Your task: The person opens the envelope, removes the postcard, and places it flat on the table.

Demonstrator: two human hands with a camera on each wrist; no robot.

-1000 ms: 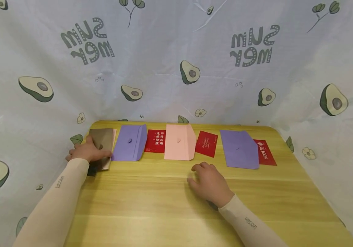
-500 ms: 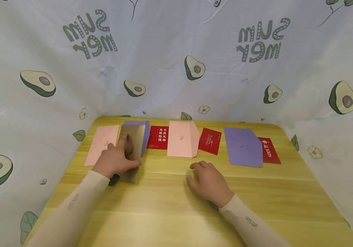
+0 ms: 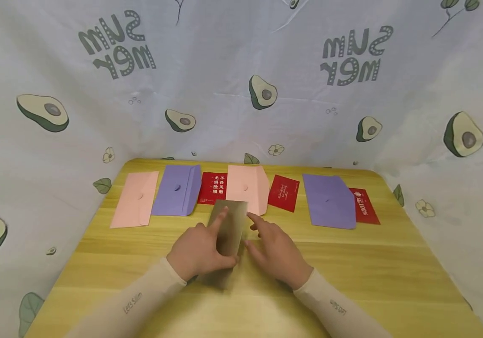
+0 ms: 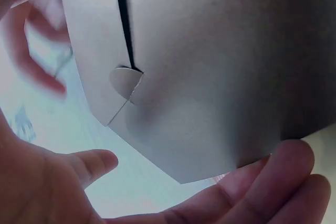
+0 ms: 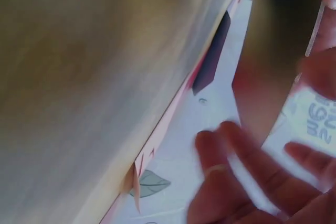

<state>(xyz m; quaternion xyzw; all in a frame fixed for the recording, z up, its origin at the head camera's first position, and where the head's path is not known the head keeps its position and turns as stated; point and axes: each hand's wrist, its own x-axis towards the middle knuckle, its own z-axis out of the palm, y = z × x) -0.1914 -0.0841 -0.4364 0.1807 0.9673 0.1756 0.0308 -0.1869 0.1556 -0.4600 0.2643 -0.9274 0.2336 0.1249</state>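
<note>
My left hand (image 3: 196, 253) grips a brown paper envelope (image 3: 234, 223) by its long sides, above the middle of the table. In the left wrist view the envelope's flap (image 4: 97, 35) and its half-round closure tab (image 4: 125, 81) show, with fingers along the far edge. Close beside the envelope's right side is my right hand (image 3: 277, 253), holding nothing, its fingers loosely spread toward it. The right wrist view shows these fingers (image 5: 257, 166) apart from the tilted, blurred envelope (image 5: 268, 77). Just behind the brown envelope lies a pink envelope (image 3: 245, 188), partly overlapped by it in the head view.
Along the back of the wooden table (image 3: 351, 272) lie a pink envelope (image 3: 133, 202), a purple envelope (image 3: 169, 192), a red card (image 3: 213, 185), another red card (image 3: 284, 193), a second purple envelope (image 3: 330, 204) and a third red card (image 3: 365, 206). A patterned cloth (image 3: 224, 56) hangs behind.
My left hand has lifted the brown envelope off the pink one at the far left and carried it right to the middle. My right hand has shifted slightly, its fingers extending toward the envelope.
</note>
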